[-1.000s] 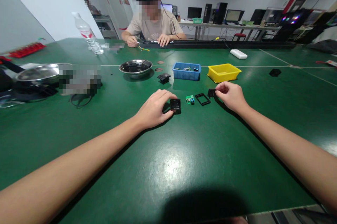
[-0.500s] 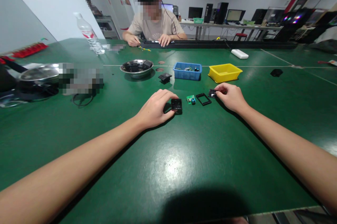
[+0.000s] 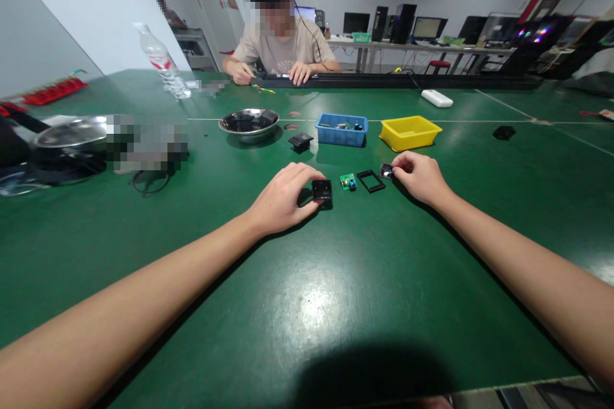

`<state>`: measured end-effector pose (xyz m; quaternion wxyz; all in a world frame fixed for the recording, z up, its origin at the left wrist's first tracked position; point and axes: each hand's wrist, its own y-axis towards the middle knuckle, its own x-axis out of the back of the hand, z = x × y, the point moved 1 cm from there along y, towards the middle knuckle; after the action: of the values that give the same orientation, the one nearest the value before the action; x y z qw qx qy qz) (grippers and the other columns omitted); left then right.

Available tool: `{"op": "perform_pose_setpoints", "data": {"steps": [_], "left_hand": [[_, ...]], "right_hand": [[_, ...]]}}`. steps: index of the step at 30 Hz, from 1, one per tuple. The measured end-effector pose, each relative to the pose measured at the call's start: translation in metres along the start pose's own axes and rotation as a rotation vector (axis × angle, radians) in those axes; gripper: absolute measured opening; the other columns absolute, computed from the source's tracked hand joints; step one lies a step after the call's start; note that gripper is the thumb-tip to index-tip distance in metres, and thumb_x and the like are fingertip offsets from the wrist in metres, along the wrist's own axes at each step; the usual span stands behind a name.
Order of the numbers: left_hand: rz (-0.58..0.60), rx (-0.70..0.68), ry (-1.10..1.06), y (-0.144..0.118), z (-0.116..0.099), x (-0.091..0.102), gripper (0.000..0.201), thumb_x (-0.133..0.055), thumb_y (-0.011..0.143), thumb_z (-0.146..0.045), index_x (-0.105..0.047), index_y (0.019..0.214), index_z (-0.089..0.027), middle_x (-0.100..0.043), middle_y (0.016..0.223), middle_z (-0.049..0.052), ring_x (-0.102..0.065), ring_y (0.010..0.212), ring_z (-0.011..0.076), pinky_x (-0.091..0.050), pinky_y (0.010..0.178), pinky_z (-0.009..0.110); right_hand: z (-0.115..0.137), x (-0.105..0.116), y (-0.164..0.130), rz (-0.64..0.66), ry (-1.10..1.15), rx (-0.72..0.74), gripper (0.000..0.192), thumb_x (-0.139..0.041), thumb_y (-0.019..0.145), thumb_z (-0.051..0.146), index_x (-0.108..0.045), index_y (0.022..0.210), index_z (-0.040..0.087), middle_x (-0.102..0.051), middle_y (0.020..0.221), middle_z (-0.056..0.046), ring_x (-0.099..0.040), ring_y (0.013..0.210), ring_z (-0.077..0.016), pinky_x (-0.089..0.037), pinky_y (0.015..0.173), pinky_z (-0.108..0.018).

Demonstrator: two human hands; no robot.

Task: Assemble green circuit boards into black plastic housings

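My left hand (image 3: 290,199) is closed on a small black plastic housing (image 3: 322,191), thumb on the near side and fingers on the far side. Its hollow face is turned up. Between my hands lie a small green circuit board (image 3: 348,182) with a blue component and, just right of it, a black rectangular frame (image 3: 371,181). My right hand (image 3: 419,176) pinches the edge of a small dark square part (image 3: 385,171) with a pale spot in its middle. That part stays at table level, and the fingertips hide its right edge.
Behind my hands stand a steel bowl (image 3: 249,125) of black parts, a black piece (image 3: 300,141), a blue bin (image 3: 341,130) of small parts and a yellow bin (image 3: 410,132). A bottle (image 3: 163,61) is far left. Across the table a person (image 3: 283,44) works at a long black bar (image 3: 384,81).
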<state>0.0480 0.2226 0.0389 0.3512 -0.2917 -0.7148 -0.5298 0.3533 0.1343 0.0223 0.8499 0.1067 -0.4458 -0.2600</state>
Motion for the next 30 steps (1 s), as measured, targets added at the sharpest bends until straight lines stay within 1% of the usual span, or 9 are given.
{"op": "perform_pose_setpoints", "data": {"steps": [17,24,30], "left_hand": [[0.010,0.000,0.007,0.0003,-0.0018,0.0017,0.019,-0.058,0.093,-0.025,-0.058,0.111,-0.017,-0.067,0.108,0.010,-0.061,0.100,0.0235,-0.051,0.091,0.040],[0.016,0.000,0.014,0.0002,-0.0022,0.0015,0.020,-0.059,0.093,-0.025,-0.057,0.111,-0.017,-0.067,0.108,0.010,-0.061,0.101,0.0233,-0.050,0.091,0.039],[0.009,-0.007,0.020,0.0005,-0.0019,0.0013,0.019,-0.059,0.093,-0.025,-0.058,0.110,-0.017,-0.067,0.107,0.010,-0.061,0.099,0.0231,-0.051,0.090,0.039]], "right_hand": [[0.0035,0.0015,-0.0010,-0.002,-0.021,0.011,0.008,-0.059,0.073,0.019,-0.067,0.074,0.021,-0.070,0.070,-0.002,-0.060,0.064,-0.0177,-0.046,0.067,-0.030],[0.0016,0.0010,-0.0005,-0.008,-0.022,0.004,0.009,-0.059,0.073,0.020,-0.067,0.076,0.021,-0.071,0.073,-0.003,-0.062,0.067,-0.0188,-0.046,0.070,-0.031],[0.0008,0.0002,-0.0007,-0.013,-0.017,0.015,0.008,-0.059,0.073,0.019,-0.066,0.076,0.021,-0.071,0.072,-0.002,-0.061,0.066,-0.0182,-0.045,0.068,-0.031]]}}
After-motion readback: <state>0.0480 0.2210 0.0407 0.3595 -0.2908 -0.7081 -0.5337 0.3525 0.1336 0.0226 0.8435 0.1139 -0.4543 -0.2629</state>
